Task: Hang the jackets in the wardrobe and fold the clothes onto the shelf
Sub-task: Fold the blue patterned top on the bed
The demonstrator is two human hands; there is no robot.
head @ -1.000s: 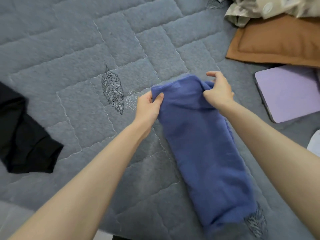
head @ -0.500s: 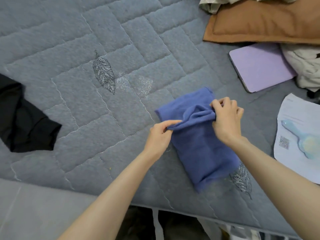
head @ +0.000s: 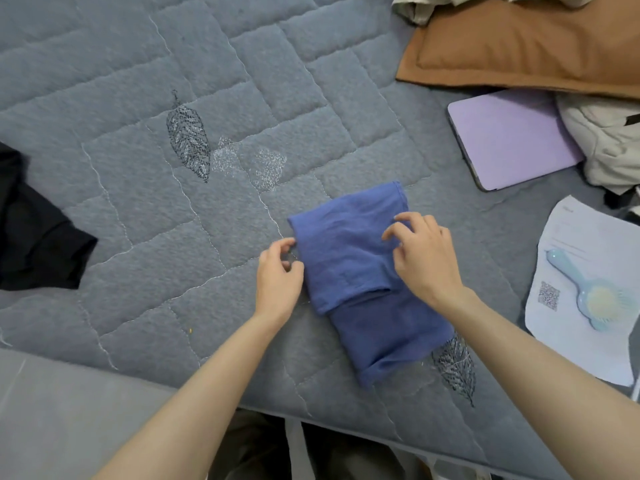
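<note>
Nearest: found left hand [head: 278, 275] at the left edge of the folded blue garment [head: 346, 265], loosely curled against the hem; cannot tell whether pinching or only touching. Found right hand [head: 424, 258] on the top layer, spread and slightly bent, fingertips [head: 398, 218] pressing the cloth, judged to flatten the flap and stop it springing open. Noted garment lying on the quilted bedcover [head: 138, 202] near its front edge, 1 flap laid over a lower part; fold judged nearly done, shelf step not yet. Left, well apart: black garment [head: 34, 244], probably waiting. Right: paper sheet [head: 581, 237] bearing a blue hairbrush [head: 588, 296]. Beyond: purple laptop [head: 509, 140], cream garment [head: 609, 143], brown pillow [head: 536, 46].
</note>
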